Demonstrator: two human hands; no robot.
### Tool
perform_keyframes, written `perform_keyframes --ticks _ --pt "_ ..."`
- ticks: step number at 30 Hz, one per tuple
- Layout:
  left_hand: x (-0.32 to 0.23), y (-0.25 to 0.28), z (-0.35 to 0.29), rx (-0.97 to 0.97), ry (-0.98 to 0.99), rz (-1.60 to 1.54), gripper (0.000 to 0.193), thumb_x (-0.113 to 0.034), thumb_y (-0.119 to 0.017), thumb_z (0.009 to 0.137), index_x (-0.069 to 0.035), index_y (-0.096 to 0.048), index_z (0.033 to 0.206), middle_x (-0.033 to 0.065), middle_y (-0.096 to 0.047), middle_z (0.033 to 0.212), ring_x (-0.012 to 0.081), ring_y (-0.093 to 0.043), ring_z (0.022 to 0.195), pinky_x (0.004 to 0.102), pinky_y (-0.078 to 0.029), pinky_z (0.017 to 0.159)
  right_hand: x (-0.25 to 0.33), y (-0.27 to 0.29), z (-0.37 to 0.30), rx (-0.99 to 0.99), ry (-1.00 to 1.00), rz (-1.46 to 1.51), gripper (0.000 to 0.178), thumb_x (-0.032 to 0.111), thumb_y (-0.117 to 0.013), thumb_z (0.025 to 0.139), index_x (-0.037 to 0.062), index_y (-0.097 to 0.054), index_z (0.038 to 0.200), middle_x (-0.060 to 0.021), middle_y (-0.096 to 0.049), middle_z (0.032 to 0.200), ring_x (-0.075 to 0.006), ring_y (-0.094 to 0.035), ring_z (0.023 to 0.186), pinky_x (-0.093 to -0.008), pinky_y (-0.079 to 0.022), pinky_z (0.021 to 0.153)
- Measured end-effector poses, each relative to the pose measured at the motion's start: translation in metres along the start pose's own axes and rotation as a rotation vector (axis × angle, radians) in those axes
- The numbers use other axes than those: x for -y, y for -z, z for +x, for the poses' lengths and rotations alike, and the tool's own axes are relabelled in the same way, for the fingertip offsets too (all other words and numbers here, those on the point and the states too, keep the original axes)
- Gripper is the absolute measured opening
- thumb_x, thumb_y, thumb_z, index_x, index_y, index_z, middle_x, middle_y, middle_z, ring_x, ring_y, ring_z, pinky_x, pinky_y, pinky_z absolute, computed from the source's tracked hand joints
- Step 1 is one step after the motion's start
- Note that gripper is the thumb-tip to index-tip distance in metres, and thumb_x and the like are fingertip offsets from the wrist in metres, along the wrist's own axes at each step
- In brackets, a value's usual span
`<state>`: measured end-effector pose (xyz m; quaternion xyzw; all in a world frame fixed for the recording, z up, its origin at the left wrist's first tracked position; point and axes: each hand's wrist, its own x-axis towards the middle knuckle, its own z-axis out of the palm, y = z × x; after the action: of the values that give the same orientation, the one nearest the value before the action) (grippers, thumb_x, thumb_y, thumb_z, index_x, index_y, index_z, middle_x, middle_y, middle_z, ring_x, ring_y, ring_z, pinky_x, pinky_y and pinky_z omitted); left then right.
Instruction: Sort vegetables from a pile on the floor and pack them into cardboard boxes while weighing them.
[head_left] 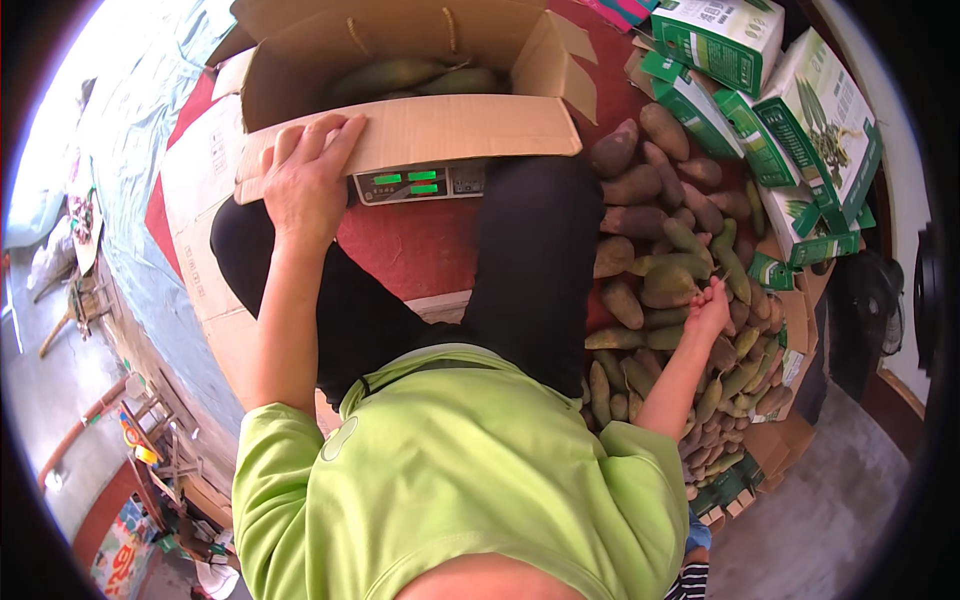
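My left hand [305,180] rests flat on the near flap of an open brown cardboard box [440,130], fingers spread over its edge. The box holds a few long green-brown husked shoots [420,78] and sits on a digital scale [418,184] with lit green displays. Off to my right, my right hand [708,305] reaches down into a big pile of the same brown and green shoots [660,260] and touches one; whether its fingers have closed on a shoot cannot be seen. My legs in black trousers [530,270] lie between the scale and the pile.
Several green and white printed cartons [800,110] are stacked at the back right beside the pile. Flattened cardboard [200,190] and a red mat [420,245] lie under me. Wooden stools [80,300] and a pale sheet [130,110] are at the left.
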<state>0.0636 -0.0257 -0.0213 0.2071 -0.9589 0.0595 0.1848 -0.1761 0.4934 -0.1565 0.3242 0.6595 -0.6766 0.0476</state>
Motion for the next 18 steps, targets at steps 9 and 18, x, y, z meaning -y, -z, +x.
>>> perform_keyframes --ticks 9,18 --pt "0.001 0.002 -0.001 0.049 0.04 -0.029 0.048 -0.001 -0.062 0.07 -0.023 -0.067 0.113 -0.0084 -0.061 0.11 0.0182 -0.056 0.1 0.0344 -0.043 0.088 0.152 -0.156 -0.121 0.696 0.426 0.096 0.026 0.022 -0.052 0.098 -0.0026 -0.059 0.097 0.0021 -0.039 0.07 -0.009 -0.036 0.066 -0.0273 -0.035 0.064" --pt "0.003 0.004 -0.001 0.052 0.033 -0.059 0.046 -0.002 -0.06 0.072 -0.023 -0.067 0.112 -0.0078 -0.061 0.107 0.0171 -0.055 0.102 0.034 -0.042 0.086 0.221 -0.287 -0.192 1.542 0.273 0.343 0.016 0.013 -0.049 0.098 -0.0011 -0.057 0.1 0.0006 -0.041 0.073 -0.0105 -0.039 0.072 -0.0261 -0.035 0.07"
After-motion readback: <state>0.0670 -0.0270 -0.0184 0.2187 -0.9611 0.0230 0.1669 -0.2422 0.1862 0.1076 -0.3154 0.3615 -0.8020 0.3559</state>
